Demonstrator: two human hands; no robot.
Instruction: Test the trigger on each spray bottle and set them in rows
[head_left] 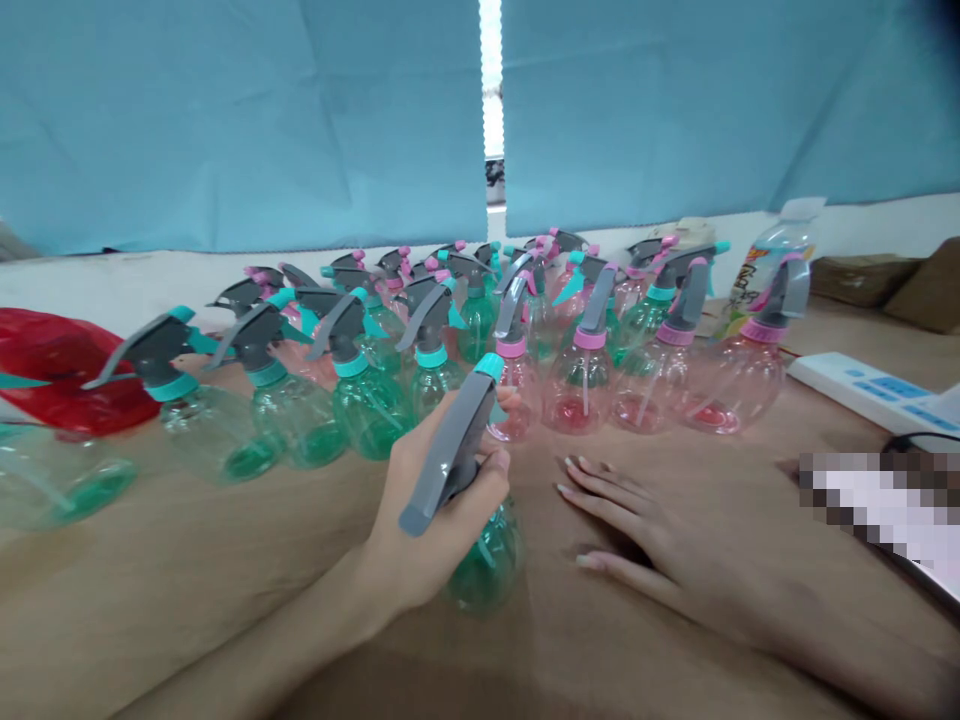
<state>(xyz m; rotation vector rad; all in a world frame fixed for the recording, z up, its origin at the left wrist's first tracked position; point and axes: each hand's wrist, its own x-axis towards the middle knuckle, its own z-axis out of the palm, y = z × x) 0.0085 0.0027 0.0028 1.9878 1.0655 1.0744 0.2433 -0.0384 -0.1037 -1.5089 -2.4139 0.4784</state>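
My left hand [420, 510] is wrapped round the neck of a green spray bottle [487, 565], whose grey trigger head with a teal nozzle tip points away from me. The bottle's lower part shows under my fingers, close to the tabletop. To the right, my right hand [637, 520] lies flat with its fingers stretched out, holding nothing. Just beyond my hands stand rows of spray bottles: green ones with teal collars, such as this green spray bottle [371, 410], on the left, and pink ones, such as this pink spray bottle [581, 395], on the right.
A red plastic bag [82, 375] lies at the left. At the right are a labelled drink bottle [772, 260], a white power strip [862, 385] and a pixelated object [892, 510]. Brown cardboard [862, 278] sits behind them. A blue curtain [262, 120] hangs beyond the wooden table [225, 590].
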